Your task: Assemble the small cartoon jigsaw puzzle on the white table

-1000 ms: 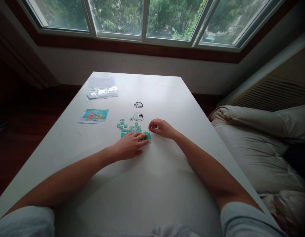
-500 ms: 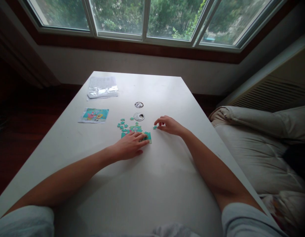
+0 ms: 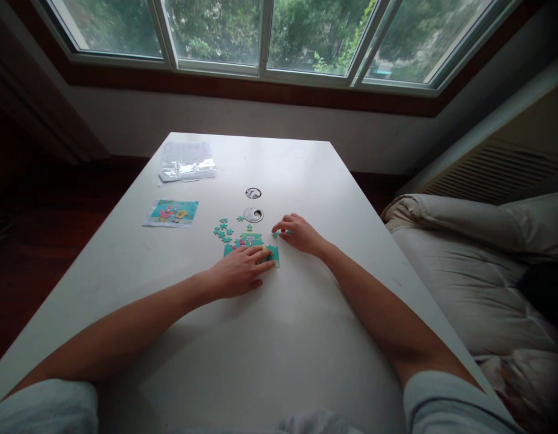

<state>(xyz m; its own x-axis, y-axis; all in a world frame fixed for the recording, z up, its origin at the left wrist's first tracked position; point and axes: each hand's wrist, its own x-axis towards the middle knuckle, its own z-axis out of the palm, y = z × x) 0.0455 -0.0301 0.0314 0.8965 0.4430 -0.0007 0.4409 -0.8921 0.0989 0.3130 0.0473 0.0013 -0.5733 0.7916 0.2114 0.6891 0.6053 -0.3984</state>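
A partly joined teal jigsaw (image 3: 250,242) lies mid-table on the white table (image 3: 279,337). My left hand (image 3: 240,271) rests flat on its near edge, fingers stretched over the pieces. My right hand (image 3: 297,232) sits just right of the jigsaw, fingertips pinched on a small teal puzzle piece (image 3: 277,234) at the jigsaw's upper right corner. Several loose teal pieces (image 3: 223,229) are scattered left of the joined part.
A printed reference picture (image 3: 171,212) lies to the left, a clear plastic bag (image 3: 187,163) beyond it. Two round cable holes (image 3: 253,213) sit behind the puzzle. A cushioned sofa (image 3: 482,265) borders the table's right edge; windows run along the far wall.
My right hand, which had drawn out to the right with a piece, has moved back left to the jigsaw's corner. The left hand has stayed on the puzzle.
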